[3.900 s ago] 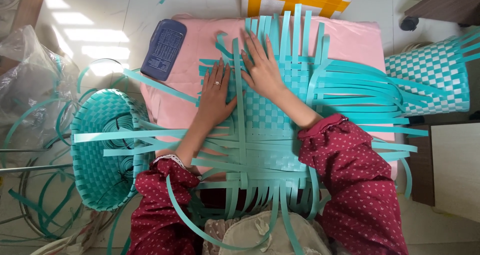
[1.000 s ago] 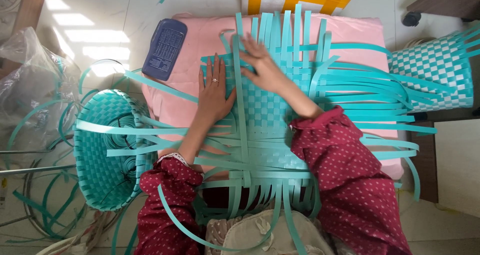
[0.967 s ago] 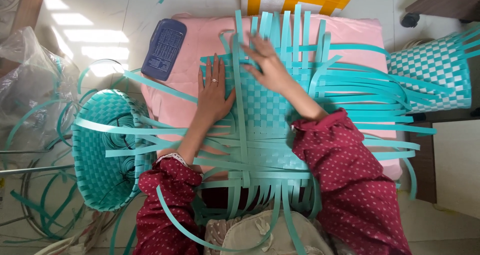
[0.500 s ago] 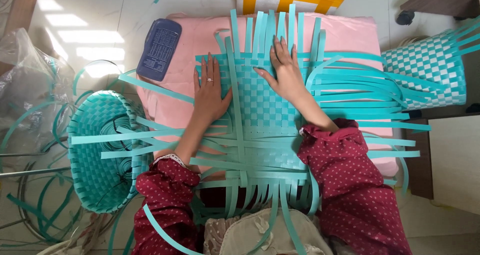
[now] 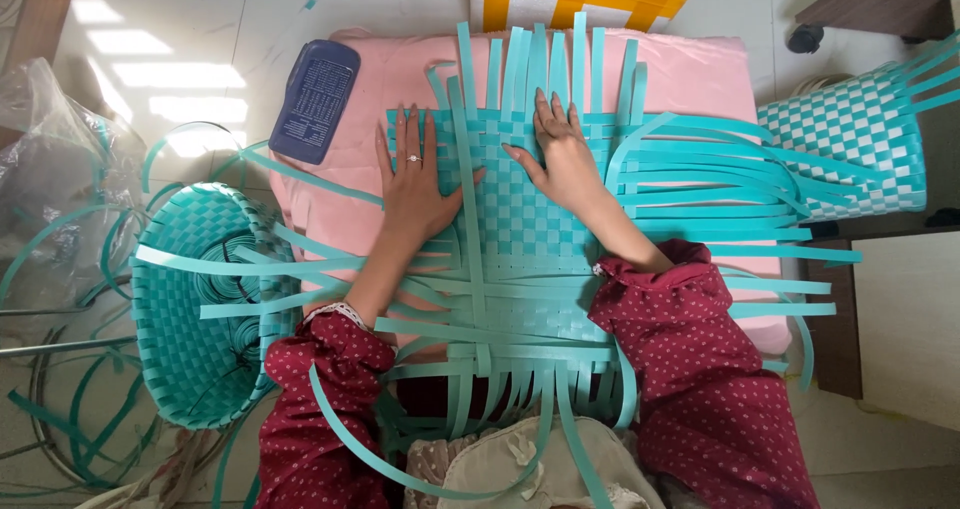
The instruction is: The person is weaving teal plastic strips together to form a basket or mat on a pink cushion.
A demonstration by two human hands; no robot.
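A flat woven mat of teal plastic strips (image 5: 520,219) lies on a pink cushion (image 5: 690,79), with loose strip ends fanning out on every side. My left hand (image 5: 415,184) presses flat on the mat's left part, fingers spread, a ring on one finger. My right hand (image 5: 560,154) rests flat on the weave near its upper middle, fingers pointing away from me. A long upright teal strip (image 5: 468,199) runs between the two hands. Neither hand grips anything. Both arms wear dark red dotted sleeves.
A finished teal woven basket (image 5: 190,309) lies on its side at the left. Another teal-and-white woven basket (image 5: 850,149) lies at the right. A dark blue flat pouch (image 5: 315,99) sits on the cushion's left corner. Loose strips (image 5: 60,409) litter the tiled floor; clear plastic wrap (image 5: 50,169) lies far left.
My right hand moved from the mat's upper left edge to lie flat near its upper middle. My left hand stayed pressed in about the same place.
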